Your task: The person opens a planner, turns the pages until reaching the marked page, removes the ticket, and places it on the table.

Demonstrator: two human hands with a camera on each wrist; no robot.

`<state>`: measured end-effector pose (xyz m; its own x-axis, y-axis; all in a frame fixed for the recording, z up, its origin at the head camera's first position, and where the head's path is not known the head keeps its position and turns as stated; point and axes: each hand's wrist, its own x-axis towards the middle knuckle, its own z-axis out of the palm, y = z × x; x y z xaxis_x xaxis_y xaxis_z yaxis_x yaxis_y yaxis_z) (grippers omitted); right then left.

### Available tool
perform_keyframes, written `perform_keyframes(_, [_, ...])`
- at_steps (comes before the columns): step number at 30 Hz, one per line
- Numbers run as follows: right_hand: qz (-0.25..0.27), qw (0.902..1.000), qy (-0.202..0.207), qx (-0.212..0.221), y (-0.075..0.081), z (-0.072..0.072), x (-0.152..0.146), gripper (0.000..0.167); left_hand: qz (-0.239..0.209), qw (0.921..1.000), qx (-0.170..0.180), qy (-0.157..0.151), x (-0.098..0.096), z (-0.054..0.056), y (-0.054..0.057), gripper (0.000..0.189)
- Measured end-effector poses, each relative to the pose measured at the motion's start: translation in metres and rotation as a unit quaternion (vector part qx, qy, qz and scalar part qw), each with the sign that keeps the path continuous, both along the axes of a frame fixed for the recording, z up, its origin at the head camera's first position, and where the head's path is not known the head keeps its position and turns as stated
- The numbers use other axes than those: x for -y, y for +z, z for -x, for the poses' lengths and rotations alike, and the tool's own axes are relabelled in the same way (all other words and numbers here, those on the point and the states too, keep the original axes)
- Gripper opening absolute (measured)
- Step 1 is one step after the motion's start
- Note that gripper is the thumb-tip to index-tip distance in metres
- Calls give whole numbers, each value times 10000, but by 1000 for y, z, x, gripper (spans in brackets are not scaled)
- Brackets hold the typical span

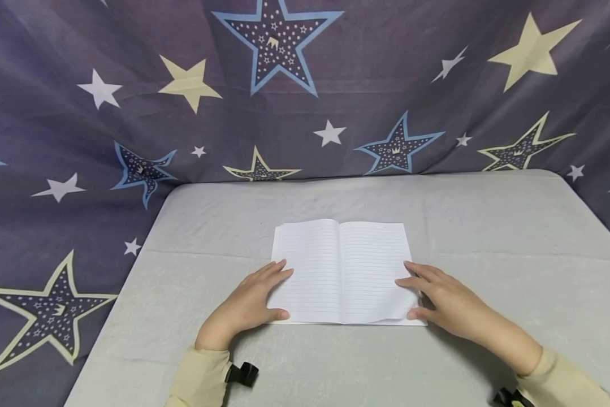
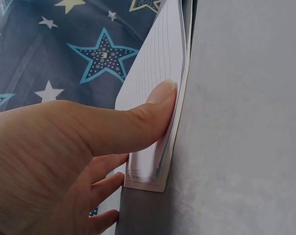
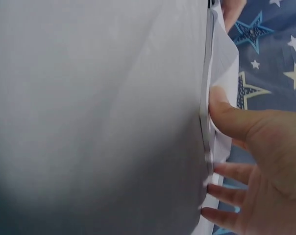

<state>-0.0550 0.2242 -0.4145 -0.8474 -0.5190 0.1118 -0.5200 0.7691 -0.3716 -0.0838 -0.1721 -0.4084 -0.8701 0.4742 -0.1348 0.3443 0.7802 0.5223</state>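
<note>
An open notebook (image 1: 310,254) with ruled white pages lies flat on a grey surface. At its left edge rests my left hand (image 1: 251,299). In the left wrist view the left thumb (image 2: 158,98) presses on the page near the bottom edge, while the other fingers touch the side. My right hand (image 1: 449,299) lies at the notebook's right edge, index finger on the page and thumb near the lower corner. The right page (image 1: 391,308) bulges up at that corner. In the right wrist view the right fingertips (image 3: 219,191) touch the edge; the index finger is mostly hidden.
The grey padded surface (image 1: 335,367) extends around the notebook on all sides. Behind and to the left hangs a dark curtain (image 1: 386,79) printed with stars. A black strap piece (image 1: 243,374) sits at the left wrist, another (image 1: 508,397) at the right.
</note>
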Motion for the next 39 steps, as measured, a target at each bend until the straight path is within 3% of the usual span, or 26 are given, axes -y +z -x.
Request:
perform_keyframes(7, [-133, 9994, -300, -92, 3, 1, 12, 66, -25, 10000, -61, -41, 2, 0, -1, 82])
perform_keyframes(13, [861, 9932, -777, -60, 8, 3, 29, 99, -17, 10000, -23, -58, 1, 1, -1, 82])
perform_keyframes(17, [1341, 9870, -855, 231, 14, -1, 51, 98, -17, 10000, -14, -50, 2, 1, -1, 82])
perform_keyframes(27, [1042, 9932, -44, 523, 18, -11, 106, 76, 40, 9999, 119, 105, 16, 3, 0, 85])
perform_keyframes(33, [711, 9946, 381, 655, 14, -13, 115, 61, 203, 9991, 47, 376, 29, 4, 5, 78])
perform_keyframes(39, [125, 9947, 949, 364, 9, -15, 112, 49, 34, 9963, -217, 825, 34, 5, 8, 62])
